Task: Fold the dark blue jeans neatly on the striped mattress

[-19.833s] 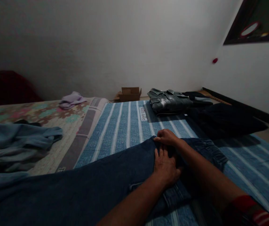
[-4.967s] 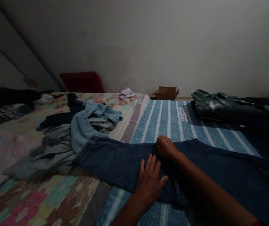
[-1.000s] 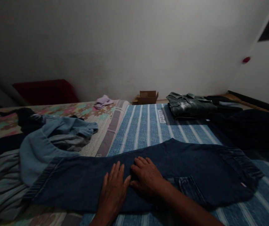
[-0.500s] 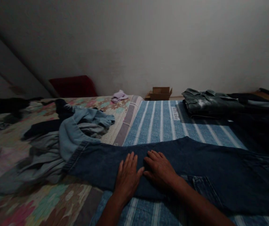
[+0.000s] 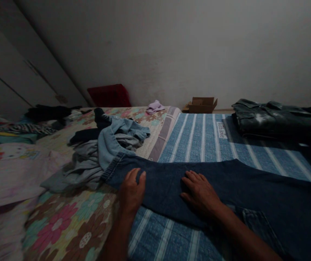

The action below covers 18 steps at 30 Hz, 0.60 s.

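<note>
left hand [image 5: 131, 191] slid away from right hand [image 5: 201, 194] toward jeans [image 5: 199, 188] hem | hands parted

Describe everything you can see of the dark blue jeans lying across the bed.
The dark blue jeans look like heavy denim, spread flat and lengthwise across the blue striped blanket. An elastic-looking cuff lies at the left end, against a heap of lighter clothes; a stitched pocket shows near the right forearm. The left hand rests near the cuff, the right hand flat on the middle.
</note>
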Each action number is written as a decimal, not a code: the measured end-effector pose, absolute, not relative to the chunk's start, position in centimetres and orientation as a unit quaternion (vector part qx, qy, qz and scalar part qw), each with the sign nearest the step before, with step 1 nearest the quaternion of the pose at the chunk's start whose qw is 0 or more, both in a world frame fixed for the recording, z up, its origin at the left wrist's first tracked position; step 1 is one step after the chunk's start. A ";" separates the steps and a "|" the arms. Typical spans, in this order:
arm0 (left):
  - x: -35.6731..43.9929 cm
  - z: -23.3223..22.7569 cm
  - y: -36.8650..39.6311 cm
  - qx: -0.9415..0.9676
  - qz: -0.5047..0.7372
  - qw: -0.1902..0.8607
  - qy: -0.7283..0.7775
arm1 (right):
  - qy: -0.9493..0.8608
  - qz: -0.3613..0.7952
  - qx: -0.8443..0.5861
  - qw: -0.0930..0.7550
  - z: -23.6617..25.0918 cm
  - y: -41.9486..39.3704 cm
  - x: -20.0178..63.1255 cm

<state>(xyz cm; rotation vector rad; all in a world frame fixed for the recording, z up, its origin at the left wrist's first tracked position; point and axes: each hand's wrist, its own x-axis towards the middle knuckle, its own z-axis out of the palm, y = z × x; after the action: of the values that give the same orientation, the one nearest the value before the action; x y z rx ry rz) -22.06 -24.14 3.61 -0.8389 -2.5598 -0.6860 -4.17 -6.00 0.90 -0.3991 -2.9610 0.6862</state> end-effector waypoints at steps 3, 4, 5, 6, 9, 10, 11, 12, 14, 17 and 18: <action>-23.4 4.7 -25.9 -0.217 -0.246 0.247 -0.912 | -0.965 0.228 -0.129 0.031 1.1 -6.0 -4.2; -23.7 5.1 -26.4 -0.198 -0.241 0.266 -0.912 | -0.964 0.229 -0.129 0.030 1.1 -6.0 -4.2; -24.0 5.5 -26.8 -0.179 -0.235 0.278 -0.914 | -0.964 0.230 -0.130 0.028 1.1 -6.0 -4.1; -24.1 5.9 -27.1 -0.158 -0.229 0.285 -0.917 | -0.964 0.231 -0.131 0.027 1.1 -6.0 -4.1; -24.3 6.8 -27.6 -0.085 -0.230 0.278 -0.929 | -0.963 0.233 -0.131 0.032 1.0 -6.0 -4.1; -24.2 6.9 -27.7 -0.063 -0.239 0.269 -0.931 | -0.963 0.233 -0.129 0.035 1.0 -6.0 -4.0; -24.2 6.9 -27.9 -0.044 -0.250 0.258 -0.932 | -0.963 0.233 -0.128 0.038 1.0 -6.0 -4.0; -24.2 6.8 -28.1 -0.026 -0.263 0.245 -0.933 | -0.963 0.233 -0.128 0.039 1.1 -6.0 -4.0; -24.3 6.2 -28.7 0.010 -0.287 0.220 -0.932 | -0.963 0.234 -0.127 0.042 1.1 -6.0 -4.0; -24.6 5.3 -29.5 0.042 -0.344 0.199 -0.917 | -0.963 0.234 -0.127 0.045 1.2 -6.1 -3.9; -24.7 5.1 -29.6 0.045 -0.382 0.193 -0.902 | -0.963 0.234 -0.126 0.048 1.2 -6.1 -3.9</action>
<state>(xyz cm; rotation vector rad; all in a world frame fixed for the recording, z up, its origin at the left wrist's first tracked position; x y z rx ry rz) -24.69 -29.63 5.06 0.1257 -2.5316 -1.0725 -3.93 -6.08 1.24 -0.3836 -2.9365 0.7137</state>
